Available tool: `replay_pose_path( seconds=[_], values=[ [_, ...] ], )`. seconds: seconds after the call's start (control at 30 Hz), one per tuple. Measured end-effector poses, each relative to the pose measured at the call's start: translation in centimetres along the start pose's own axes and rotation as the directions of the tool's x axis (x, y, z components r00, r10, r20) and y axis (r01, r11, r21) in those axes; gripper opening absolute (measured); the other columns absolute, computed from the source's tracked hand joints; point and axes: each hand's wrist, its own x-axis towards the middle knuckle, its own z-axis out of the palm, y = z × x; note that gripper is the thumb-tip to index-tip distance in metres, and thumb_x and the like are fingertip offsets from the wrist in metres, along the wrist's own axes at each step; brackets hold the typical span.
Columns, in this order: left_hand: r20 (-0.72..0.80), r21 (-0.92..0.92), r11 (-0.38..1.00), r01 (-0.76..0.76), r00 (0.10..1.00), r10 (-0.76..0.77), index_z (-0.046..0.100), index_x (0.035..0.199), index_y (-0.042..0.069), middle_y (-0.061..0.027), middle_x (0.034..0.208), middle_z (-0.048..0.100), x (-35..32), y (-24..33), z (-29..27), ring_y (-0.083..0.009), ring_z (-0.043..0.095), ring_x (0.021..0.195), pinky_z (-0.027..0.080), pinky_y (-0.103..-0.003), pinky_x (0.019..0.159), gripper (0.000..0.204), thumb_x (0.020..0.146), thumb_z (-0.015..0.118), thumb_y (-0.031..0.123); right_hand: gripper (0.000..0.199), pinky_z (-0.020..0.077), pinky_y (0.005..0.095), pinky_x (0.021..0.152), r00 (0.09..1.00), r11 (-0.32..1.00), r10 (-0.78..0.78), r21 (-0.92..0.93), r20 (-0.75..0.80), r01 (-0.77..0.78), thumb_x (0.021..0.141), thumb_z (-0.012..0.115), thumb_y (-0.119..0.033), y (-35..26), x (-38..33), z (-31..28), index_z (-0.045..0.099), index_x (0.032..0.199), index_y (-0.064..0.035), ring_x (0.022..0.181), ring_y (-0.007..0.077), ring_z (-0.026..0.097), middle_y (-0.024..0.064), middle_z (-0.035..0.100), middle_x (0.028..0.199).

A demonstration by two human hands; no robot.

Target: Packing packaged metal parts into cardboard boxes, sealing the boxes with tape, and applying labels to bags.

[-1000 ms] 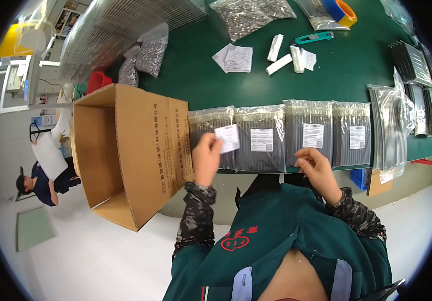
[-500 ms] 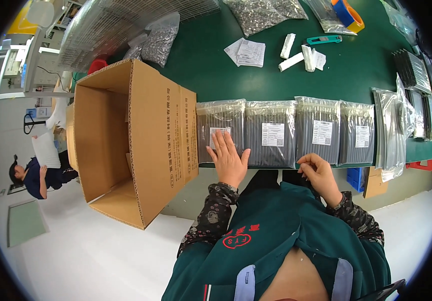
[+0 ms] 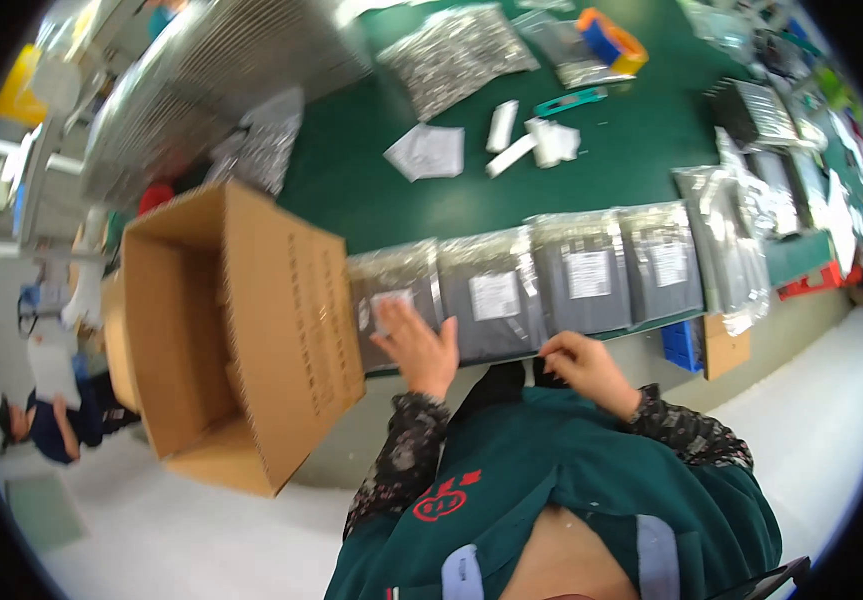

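Observation:
Four clear zip bags packed with dark grey strips lie in a row along the table's front edge, each with a white label. On the leftmost bag (image 3: pixel 391 262) my left hand (image 3: pixel 419 348) lies with its fingers spread over the label. To its right are the second bag (image 3: pixel 481 258), the third bag (image 3: pixel 571 245) and the fourth bag (image 3: pixel 658 228). My right hand (image 3: pixel 589 370) hovers by the table edge below the second and third bags, fingers curled in a pinch. Whatever is between those fingertips, if anything, cannot be made out.
An open cardboard box (image 3: pixel 286 330) stands left of the row. On the green table (image 3: pixel 341 150) lie white paper slips (image 3: pixel 429 152), a teal cutter (image 3: pixel 569 101), tape (image 3: pixel 611 42) and a bag of small metal parts (image 3: pixel 456 60). More bags (image 3: pixel 716 235) lie right. A person (image 3: pixel 51 425) stands far left.
The whole view has shifted and tilted as my head turned. My left hand stays on the leftmost bag, and my right hand stays near the table edge, still pinched.

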Motion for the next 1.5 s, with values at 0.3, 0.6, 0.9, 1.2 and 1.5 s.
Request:
replay_pose_path(
  seconds=[0.3, 0.6, 0.9, 1.2, 1.5],
  values=[
    [-0.264, -0.470, 0.845, -0.257, 0.954, 0.143, 0.043, 0.098, 0.001, -0.0176, 0.105, 0.046, -0.7, 2.0, -4.7, -0.0342, 0.042, 0.099, 0.030, -0.047, 0.088, 0.030, 0.079, 0.057, 0.020, 0.015, 0.0486, 0.0276, 0.064, 0.997, 0.999, -0.052, -0.013, -0.062, 0.052, 0.078, 0.052, -0.010, 1.2, -2.2, -1.5, 0.058, 0.090, -0.0027, 0.071, 0.0171, 0.063, 0.0103, 0.063, 0.076],
    [-0.273, -0.695, 0.570, -0.438, 0.894, 0.354, 0.047, 0.065, -0.001, -0.0138, 0.063, 0.048, -2.7, 10.6, -9.1, -0.0312, 0.047, 0.057, 0.037, -0.037, 0.053, 0.012, 0.076, 0.052, 0.001, 0.016, 0.0465, 0.0299, 0.065, 0.914, 0.899, -0.392, -0.166, 0.108, 0.405, 0.082, 0.054, -0.014, 0.2, -2.1, -4.2, 0.056, 0.094, -0.0033, 0.074, 0.0208, 0.060, 0.0110, 0.060, 0.080],
    [-0.214, -0.638, 0.571, -0.517, 0.831, 0.513, 0.055, 0.085, -0.001, -0.0200, 0.082, 0.054, -4.2, 16.7, -6.3, -0.0382, 0.050, 0.077, 0.041, -0.041, 0.070, 0.016, 0.085, 0.046, 0.012, 0.026, 0.0418, 0.0375, 0.056, 0.813, 0.777, -0.571, -0.247, 0.110, 0.579, 0.082, 0.055, -0.023, -0.8, -2.8, -9.7, 0.050, 0.102, -0.0071, 0.066, 0.0297, 0.055, 0.0112, 0.056, 0.076],
    [0.119, -0.633, 0.647, -0.425, 0.773, 0.623, 0.058, 0.097, 0.005, -0.0176, 0.094, 0.058, -3.1, 21.7, -6.1, -0.0347, 0.056, 0.086, 0.045, -0.038, 0.073, 0.020, 0.083, 0.047, 0.015, 0.027, 0.0433, 0.0338, 0.055, 0.850, 0.813, -0.516, -0.248, 0.110, 0.526, 0.084, 0.055, -0.026, 1.4, -3.6, -15.2, 0.051, 0.101, -0.0057, 0.065, 0.0241, 0.057, 0.0081, 0.057, 0.074],
    [0.289, -0.615, 0.728, -0.304, 0.772, 0.566, 0.055, 0.108, 0.007, -0.0179, 0.091, 0.060, -2.8, 25.1, -6.7, -0.0320, 0.058, 0.086, 0.045, -0.037, 0.076, 0.027, 0.085, 0.043, 0.016, 0.027, 0.0451, 0.0344, 0.058, 0.844, 0.796, -0.533, -0.301, 0.065, 0.526, 0.083, 0.056, -0.024, 1.5, -4.2, -17.6, 0.051, 0.103, -0.0069, 0.070, 0.0256, 0.057, 0.0083, 0.057, 0.076]
  ],
)
